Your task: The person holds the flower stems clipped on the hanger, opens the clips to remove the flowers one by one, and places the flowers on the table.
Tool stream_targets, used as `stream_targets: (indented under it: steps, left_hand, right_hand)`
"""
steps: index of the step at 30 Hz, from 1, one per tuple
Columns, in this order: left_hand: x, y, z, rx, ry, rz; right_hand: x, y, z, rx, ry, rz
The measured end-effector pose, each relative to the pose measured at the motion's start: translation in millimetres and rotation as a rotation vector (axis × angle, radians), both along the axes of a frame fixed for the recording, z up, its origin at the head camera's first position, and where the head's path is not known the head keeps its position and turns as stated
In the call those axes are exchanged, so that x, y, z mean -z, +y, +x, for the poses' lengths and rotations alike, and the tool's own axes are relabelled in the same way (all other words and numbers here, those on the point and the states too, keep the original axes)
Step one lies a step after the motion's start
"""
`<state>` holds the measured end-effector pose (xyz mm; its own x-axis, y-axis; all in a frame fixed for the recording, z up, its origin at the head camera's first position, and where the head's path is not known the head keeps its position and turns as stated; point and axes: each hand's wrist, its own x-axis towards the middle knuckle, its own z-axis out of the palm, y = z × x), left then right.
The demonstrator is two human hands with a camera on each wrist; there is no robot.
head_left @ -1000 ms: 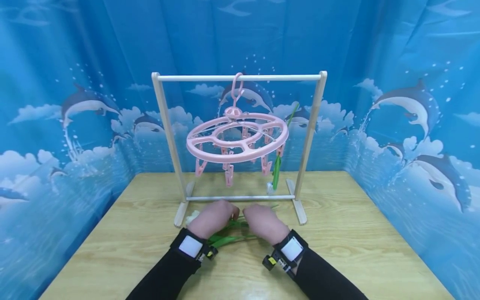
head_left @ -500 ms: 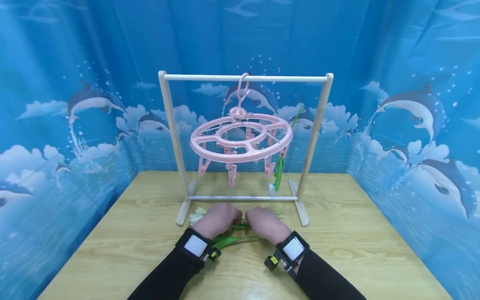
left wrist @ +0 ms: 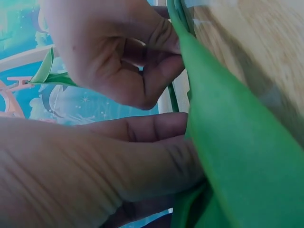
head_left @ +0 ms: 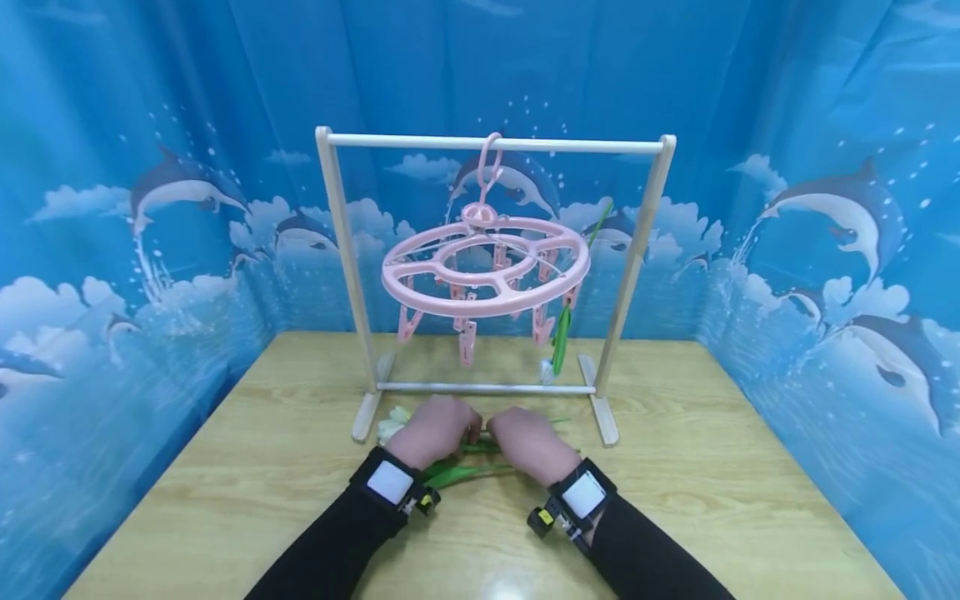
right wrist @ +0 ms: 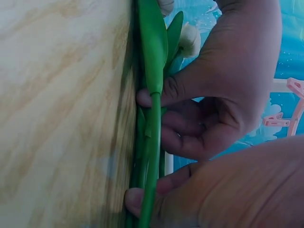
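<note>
On the table lie several tulips with white heads (head_left: 392,423) and green leaves (head_left: 452,475), just in front of the rack. My left hand (head_left: 437,427) pinches a green tulip stem near its leaves, thumb and fingers bent round it. Close beside it, my right hand (head_left: 529,443) pinches the same bunch farther down the stems. The right wrist view shows another green stem (right wrist: 151,152) running in front of both hands' fingertips. A broad leaf (left wrist: 242,128) hides part of the left fingers in the left wrist view.
A pink round clip hanger (head_left: 487,307) with several clothespins hangs from the wooden rack (head_left: 585,145) behind the hands. One tulip (head_left: 561,342) hangs head down from its right side. Blue dolphin curtains (head_left: 810,250) stand round the wooden table (head_left: 712,467).
The camera view has shifted slightly, so the rack appears a little farther right. Both hands stay at the tulips with hardly any movement.
</note>
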<state>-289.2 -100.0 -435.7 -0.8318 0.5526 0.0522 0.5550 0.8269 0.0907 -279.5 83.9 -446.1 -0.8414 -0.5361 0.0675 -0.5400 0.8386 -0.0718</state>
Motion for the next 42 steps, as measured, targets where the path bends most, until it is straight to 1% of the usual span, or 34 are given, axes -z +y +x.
stream_targets:
  steps: [4,10,13,19,28,33,36,38,40,42]
  left_hand:
    - [-3.8,-2.1,-1.5,-0.012,-0.015,-0.013]
    - [-2.1,-2.0,-1.4,-0.006,-0.013,-0.03]
    - [-1.8,-1.1,-0.4,-0.01,-0.012,-0.02]
    - [-3.3,1.5,0.4,0.001,0.038,-0.004]
    - [0.2,-1.6,1.7,-0.019,0.02,0.026]
    - [1.0,0.0,3.3,-0.032,0.035,0.002]
    - [-0.1,1.8,4.0,-0.031,0.053,-0.011]
    - [-0.7,2.9,5.1,-0.028,0.054,-0.015]
    - [-1.1,3.9,5.6,-0.024,0.047,-0.017]
    - [-2.2,4.8,6.0,-0.026,0.021,-0.013]
  right_hand:
    - [-3.0,-1.5,-0.9,0.011,-0.006,0.027]
    - [-6.4,-1.7,4.2,0.007,-0.007,0.065]
    - [-8.0,-0.1,5.5,0.009,-0.016,0.043]
    - [-9.9,4.4,2.3,0.019,-0.046,-0.022]
    - [-3.7,3.6,0.6,0.001,-0.026,-0.041]
    - [-3.4,3.8,1.7,-0.011,-0.039,-0.06]
    - [-4.5,3.4,1.0,-0.001,-0.051,-0.048]
    - [-3.9,3.1,0.8,0.003,-0.041,-0.024]
    - [-3.1,3.2,0.8,0.001,-0.022,0.007]
    - [-2.6,3.5,0.8,-0.002,-0.002,0.03]
